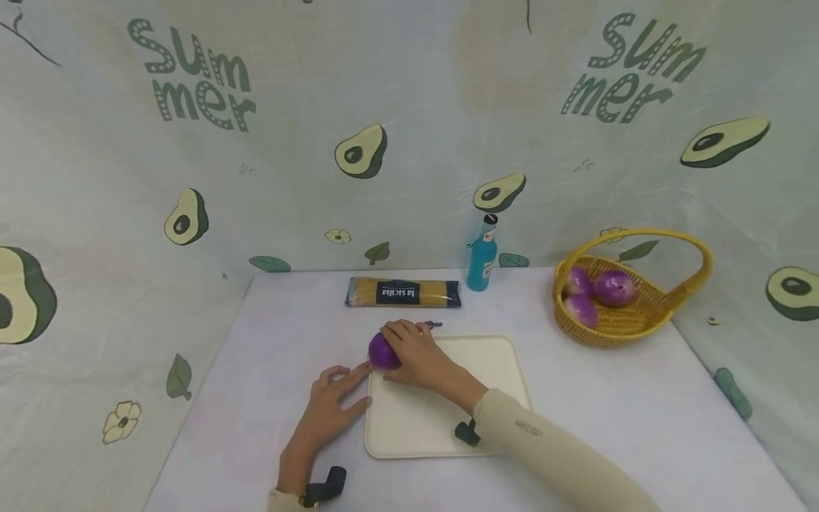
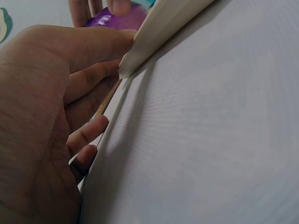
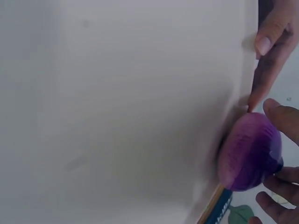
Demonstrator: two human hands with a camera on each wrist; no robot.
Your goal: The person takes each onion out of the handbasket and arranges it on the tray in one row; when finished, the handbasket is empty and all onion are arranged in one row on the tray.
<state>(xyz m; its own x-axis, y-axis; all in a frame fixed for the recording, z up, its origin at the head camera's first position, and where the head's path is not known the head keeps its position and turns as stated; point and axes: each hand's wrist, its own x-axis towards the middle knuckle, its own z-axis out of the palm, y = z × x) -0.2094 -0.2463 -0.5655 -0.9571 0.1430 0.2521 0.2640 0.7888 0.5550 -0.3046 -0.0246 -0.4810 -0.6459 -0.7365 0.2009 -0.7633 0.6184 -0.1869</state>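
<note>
head view, right fingers [image 1: 402, 333] curled round purple onion [image 1: 379, 351] at white tray [image 1: 416, 430], left fingers [image 1: 353, 381] loosely spread at its edge

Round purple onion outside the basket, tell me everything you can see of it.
The glossy, round purple onion looks smooth-skinned and uncut, pinkish violet on one side, deeper purple on the other, its small dark tip facing the person's right grip, which holds it at the far left corner of the cream rectangular tray; contact with the tray is unclear.
</note>
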